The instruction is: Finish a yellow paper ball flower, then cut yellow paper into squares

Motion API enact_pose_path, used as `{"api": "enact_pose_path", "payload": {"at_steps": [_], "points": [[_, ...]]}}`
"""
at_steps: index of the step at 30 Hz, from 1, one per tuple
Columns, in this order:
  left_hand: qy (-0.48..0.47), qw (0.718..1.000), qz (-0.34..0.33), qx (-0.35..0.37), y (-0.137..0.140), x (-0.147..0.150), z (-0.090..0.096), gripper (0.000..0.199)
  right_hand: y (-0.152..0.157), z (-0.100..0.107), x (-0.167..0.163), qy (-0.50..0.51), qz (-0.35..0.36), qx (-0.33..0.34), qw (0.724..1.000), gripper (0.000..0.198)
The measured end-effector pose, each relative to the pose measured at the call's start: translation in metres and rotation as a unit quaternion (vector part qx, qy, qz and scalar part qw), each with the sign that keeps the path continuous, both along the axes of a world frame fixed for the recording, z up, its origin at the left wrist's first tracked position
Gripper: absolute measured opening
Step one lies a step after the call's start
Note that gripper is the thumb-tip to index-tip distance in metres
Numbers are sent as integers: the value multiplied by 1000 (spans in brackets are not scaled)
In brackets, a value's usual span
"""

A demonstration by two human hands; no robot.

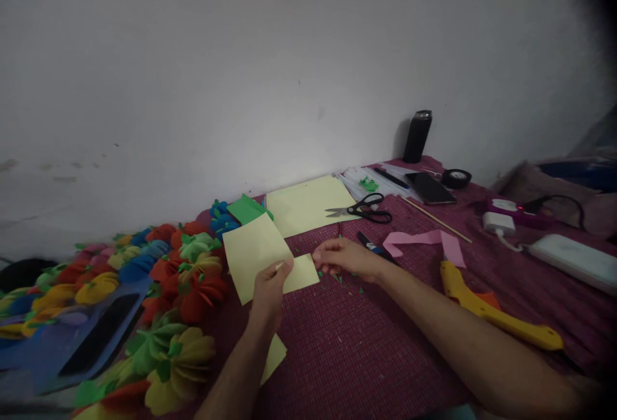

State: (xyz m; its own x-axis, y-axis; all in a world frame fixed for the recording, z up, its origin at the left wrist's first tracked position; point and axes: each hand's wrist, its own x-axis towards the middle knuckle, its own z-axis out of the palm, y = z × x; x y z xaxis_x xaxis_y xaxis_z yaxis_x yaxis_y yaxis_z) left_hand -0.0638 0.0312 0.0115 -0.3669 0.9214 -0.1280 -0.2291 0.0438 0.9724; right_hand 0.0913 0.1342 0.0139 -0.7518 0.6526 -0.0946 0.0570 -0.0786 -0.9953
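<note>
Pale yellow paper (253, 249) is in my left hand (270, 285), the thumb pressed on top near its right corner. A smaller yellow piece (301, 273) reaches out to the right from under that thumb. My right hand (349, 258) has its fingers curled and pinched at the upper right corner of this smaller piece. Another yellow piece (274, 357) lies below my left wrist, partly hidden by the forearm. Black-handled scissors (364, 209) rest on a larger yellow sheet (308, 204) behind my hands.
Many coloured pumpkin-like paper shapes (197, 285) crowd the left side. A yellow glue gun (496, 314), pink strip (424, 238) and thin stick (436, 219) lie to the right. Behind are a phone (430, 187), black tape roll (456, 179) and black bottle (417, 137) by the wall.
</note>
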Motion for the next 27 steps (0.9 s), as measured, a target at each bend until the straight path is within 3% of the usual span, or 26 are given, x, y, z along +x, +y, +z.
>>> {"api": "enact_pose_path", "payload": {"at_steps": [4, 9, 12, 18, 24, 27], "points": [[8, 1000, -6, 8, 0, 3, -2, 36, -12, -11, -9, 7, 49, -21, 999, 23], [-12, 994, 105, 17, 3, -14, 10, 49, -4, -9, -6, 30, 15, -185, 982, 24], [-29, 997, 73, -10, 4, -17, 16, 58, 1, -6, -3, 54, 5, -235, 970, 23], [103, 992, -30, -63, -2, 1, 16, 44, 1, -9, -4, 40, 11, -207, 977, 21], [136, 989, -29, -52, -3, -4, 11, 37, 1, -11, -3, 21, 21, -163, 986, 24], [103, 993, -28, -44, -1, -6, 8, 35, -3, -10, -4, 5, 35, -115, 993, 27]]}}
